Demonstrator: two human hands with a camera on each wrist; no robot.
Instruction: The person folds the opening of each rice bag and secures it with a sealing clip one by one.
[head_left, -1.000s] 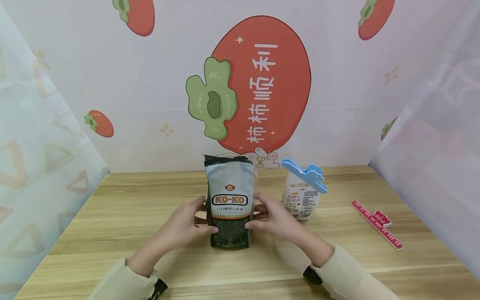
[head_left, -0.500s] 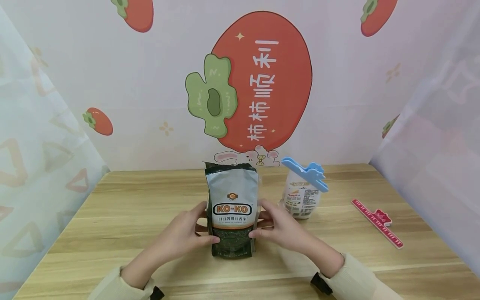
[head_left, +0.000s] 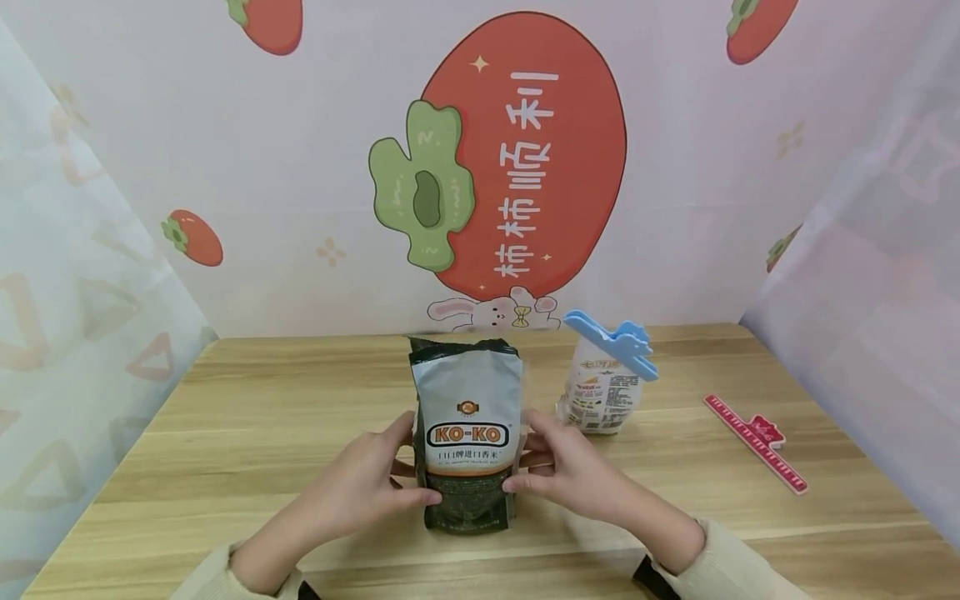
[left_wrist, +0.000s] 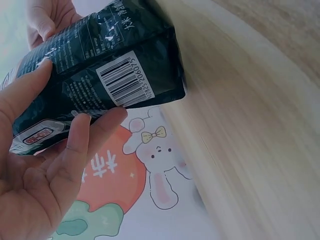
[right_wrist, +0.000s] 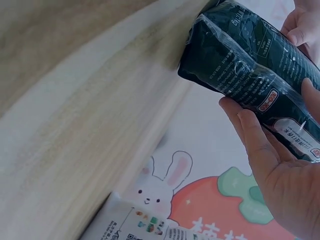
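Observation:
A silver and dark green rice bag labelled KO-KO stands upright near the middle of the table, its dark top edge folded unevenly. My left hand grips its left side, thumb on the front and fingers around the side. From the right, my right hand holds the opposite side the same way. A barcode shows on the bag's side in the left wrist view, near the left fingertips. In the right wrist view the right fingers lie along the bag's other side.
Behind my right hand stands a white printed bag with a blue clip across its top. A red and white sealing clip lies at the right on the wooden table. A printed cloth hangs behind.
Both hands have drawn the rice bag toward me and slightly right across the table. The head view has tilted a little. The clipped bag and the red clip stay in place.

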